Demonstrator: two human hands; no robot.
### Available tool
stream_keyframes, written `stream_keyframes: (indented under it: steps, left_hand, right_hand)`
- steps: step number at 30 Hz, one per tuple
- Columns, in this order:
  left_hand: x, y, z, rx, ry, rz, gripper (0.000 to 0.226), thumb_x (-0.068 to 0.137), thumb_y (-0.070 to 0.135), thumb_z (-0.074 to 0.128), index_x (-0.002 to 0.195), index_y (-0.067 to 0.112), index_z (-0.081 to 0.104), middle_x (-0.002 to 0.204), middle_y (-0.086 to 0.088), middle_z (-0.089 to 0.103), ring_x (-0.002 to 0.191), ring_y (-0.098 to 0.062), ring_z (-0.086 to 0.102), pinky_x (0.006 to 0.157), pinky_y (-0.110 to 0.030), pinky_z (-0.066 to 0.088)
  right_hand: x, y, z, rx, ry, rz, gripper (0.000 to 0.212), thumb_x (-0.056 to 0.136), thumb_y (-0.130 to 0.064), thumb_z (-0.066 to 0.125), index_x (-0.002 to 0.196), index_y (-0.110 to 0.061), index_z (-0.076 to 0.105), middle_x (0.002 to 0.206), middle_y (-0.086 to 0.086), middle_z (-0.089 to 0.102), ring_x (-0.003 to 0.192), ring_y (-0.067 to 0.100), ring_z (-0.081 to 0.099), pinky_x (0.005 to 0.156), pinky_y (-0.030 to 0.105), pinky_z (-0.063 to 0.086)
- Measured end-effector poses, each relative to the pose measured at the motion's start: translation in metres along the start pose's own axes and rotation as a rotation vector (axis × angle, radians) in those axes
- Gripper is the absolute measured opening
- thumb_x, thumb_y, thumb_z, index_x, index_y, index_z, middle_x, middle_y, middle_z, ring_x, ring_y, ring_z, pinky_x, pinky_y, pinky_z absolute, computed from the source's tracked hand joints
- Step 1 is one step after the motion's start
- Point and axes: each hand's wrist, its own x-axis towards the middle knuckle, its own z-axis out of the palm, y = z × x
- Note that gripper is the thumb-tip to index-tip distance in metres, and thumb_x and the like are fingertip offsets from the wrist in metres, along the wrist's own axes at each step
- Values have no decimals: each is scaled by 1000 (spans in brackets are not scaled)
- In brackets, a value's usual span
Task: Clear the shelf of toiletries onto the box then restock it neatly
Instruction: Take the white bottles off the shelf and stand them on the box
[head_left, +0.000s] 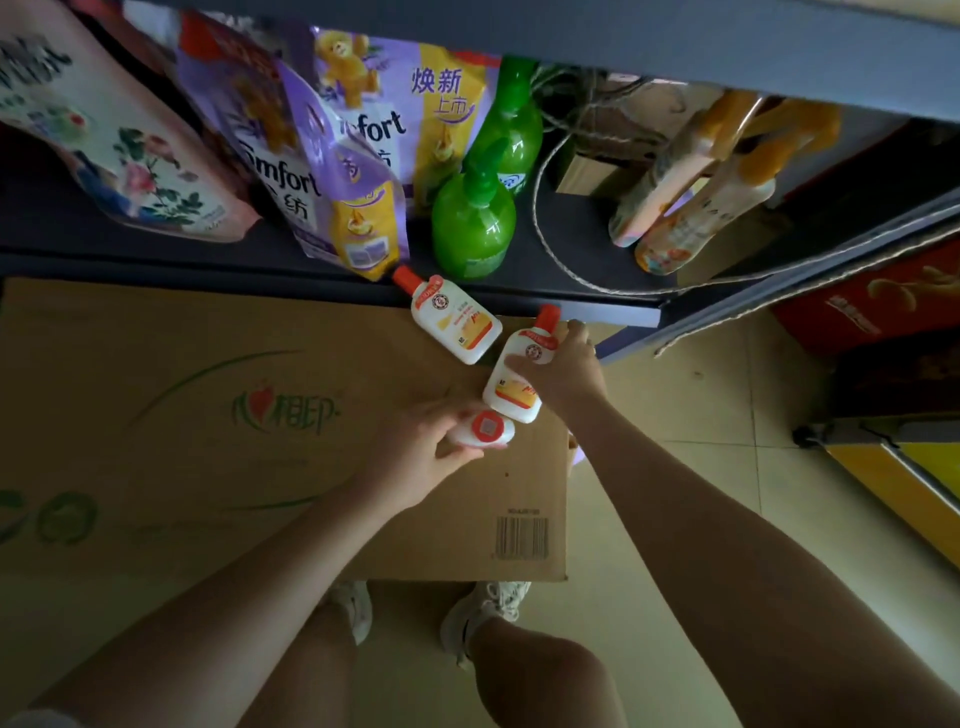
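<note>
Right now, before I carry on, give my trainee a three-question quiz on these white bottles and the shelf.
1. True or false: the left hand grips a small white bottle with a red cap.
2. How many white red-capped bottles are visible? A) two B) three C) five
3. Fill in: the free white bottle lies on the brown cardboard ____.

Key: 1 true; 2 B, counting the one in the right hand; 3 box. Two green plastic bottles remain on the dark shelf.

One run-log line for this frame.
left hand: holds white bottle | right hand: grips second | third: lies on box
</note>
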Motion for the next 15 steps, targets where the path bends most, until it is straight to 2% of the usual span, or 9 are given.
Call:
stream_keyframes:
  steps: [2,4,7,9,11,13,14,15]
  left_hand:
    - [7,-2,5,-26,24,-7,34,75,16,75,108,10,67,107,-1,68,93,2,52,71,8,34]
    - [15,-2,9,-47,23,-3,34,76,16,74,109,11,66,111,1,67,98,-1,55,77,4,36]
    - [22,-4,16,-63,-32,1,37,78,20,73,113,14,64,117,2,64,108,-10,58,90,-17,45]
    - [20,-5,17,-52,-57,-22,41,78,24,72,117,17,61,121,3,60,112,-10,54,94,-29,48]
    - [15,-5,8,-106,-160,-124,57,75,38,73,127,27,51,128,11,51,117,-4,47,96,-28,44]
    - [15,3,-8,-334,-263,-283,70,68,59,66,130,38,42,127,19,46,114,2,45,92,-22,41]
    - [18,7,-14,-479,-195,-361,64,69,60,62,126,37,43,123,19,49,111,1,48,88,-19,42]
    - [25,6,-18,-600,-54,-439,49,77,51,60,121,32,47,115,16,52,107,-3,51,83,-17,43]
  right_hand:
    - [7,-2,8,-40,20,-26,79,71,-39,76,131,-12,31,124,10,51,115,30,49,94,48,46]
    - [14,-6,9,1,-18,8,73,71,-36,77,127,-12,37,116,9,55,109,27,54,92,45,49]
    - [15,-7,-2,201,-128,38,49,75,-25,76,117,-15,54,99,1,60,97,20,61,85,36,52]
    - [11,-3,-15,266,-147,-63,42,77,-21,74,114,-16,57,97,-2,61,92,17,60,77,28,49]
    - [4,4,-26,283,-142,-212,41,78,-16,74,114,-18,55,96,-6,60,87,11,56,73,21,44]
    - [-2,12,-33,278,-157,-298,39,77,-13,74,110,-24,54,93,-13,59,83,3,55,70,13,41]
    - [-5,14,-35,266,-164,-321,39,78,-13,73,107,-28,53,91,-17,58,83,-3,53,69,7,40]
    - [-8,15,-37,255,-168,-334,39,78,-12,73,105,-31,52,91,-21,56,82,-5,53,67,4,39]
